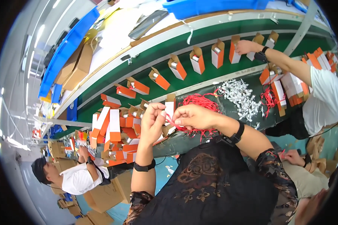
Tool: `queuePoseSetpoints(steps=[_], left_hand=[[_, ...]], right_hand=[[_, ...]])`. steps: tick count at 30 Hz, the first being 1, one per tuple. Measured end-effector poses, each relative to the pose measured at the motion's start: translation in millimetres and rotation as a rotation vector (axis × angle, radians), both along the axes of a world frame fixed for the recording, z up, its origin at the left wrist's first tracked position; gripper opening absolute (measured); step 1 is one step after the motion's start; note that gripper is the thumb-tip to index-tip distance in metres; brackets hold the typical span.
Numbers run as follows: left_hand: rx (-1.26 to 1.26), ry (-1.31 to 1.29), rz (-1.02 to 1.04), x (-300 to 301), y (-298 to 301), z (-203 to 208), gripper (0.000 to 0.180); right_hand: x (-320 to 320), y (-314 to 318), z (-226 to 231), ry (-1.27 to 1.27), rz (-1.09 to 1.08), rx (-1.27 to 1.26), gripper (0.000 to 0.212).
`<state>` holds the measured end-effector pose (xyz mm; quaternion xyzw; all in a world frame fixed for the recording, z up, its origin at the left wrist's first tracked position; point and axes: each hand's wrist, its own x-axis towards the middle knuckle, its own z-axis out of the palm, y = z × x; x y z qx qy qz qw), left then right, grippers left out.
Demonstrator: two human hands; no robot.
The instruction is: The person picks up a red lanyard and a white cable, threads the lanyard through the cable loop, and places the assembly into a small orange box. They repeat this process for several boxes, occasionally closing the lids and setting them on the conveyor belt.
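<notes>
My left hand (pixel 153 119) and my right hand (pixel 194 117) are raised close together in front of my chest. A thin red cord (pixel 169 120) runs between them, pinched by the fingertips of both. Just beyond my right hand, a tangled heap of red cords (pixel 201 100) lies on the dark work surface, partly hidden by that hand and forearm. An open white and orange box (pixel 170 105) stands directly behind my fingers. Left of my left hand are several more open orange and white boxes (pixel 131 122), crowded together.
A pile of small white pieces (pixel 241 98) lies right of the cords. Open boxes (pixel 177 67) stand in a row along the green conveyor (pixel 210 45). At the right a co-worker's hand (pixel 246 47) touches one box. Another person (pixel 79 176) works at the left. A blue bin (pixel 67 52) sits far left.
</notes>
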<state>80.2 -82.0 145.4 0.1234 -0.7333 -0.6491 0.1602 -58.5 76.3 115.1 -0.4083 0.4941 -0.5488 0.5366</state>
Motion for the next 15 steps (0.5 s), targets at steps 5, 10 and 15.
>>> queuePoseSetpoints(steps=[5,10,15], left_hand=[[0.328,-0.007,-0.002,5.8,4.0,-33.7,0.017],[0.676,0.074,0.037,13.3,31.0,-79.0,0.025],[1.125,0.167,0.059,14.2,66.0,-71.8,0.050]], right_hand=[[14.7,3.5,3.3,-0.294,-0.132,-0.003,0.015],[18.5,-0.9,1.8,-0.204,-0.173,0.065,0.016],[35.1,-0.8,3.4,-0.143,-0.421,-0.085,0.010]])
